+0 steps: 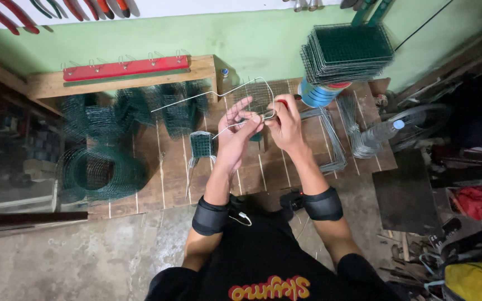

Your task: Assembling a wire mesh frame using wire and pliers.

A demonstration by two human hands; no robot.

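Note:
My left hand (235,132) and my right hand (285,124) meet above a low wooden work board (157,189). Between them they hold a bent grey wire frame (207,96) whose long arm runs off to the left. The left fingers pinch the wire near a bend. In my right hand is a red-handled tool (281,102), closed on the wire at the same spot. A small green mesh piece (201,144) lies on the board just left of my left hand. Black bands wrap both forearms.
Rolls of green wire mesh (99,170) lie on the left. A stack of flat mesh panels (348,51) rests on a blue cylinder at the back right. Bent wire frames (330,136), a plastic bottle (380,132), a red hook rail (125,67), and clutter at the right.

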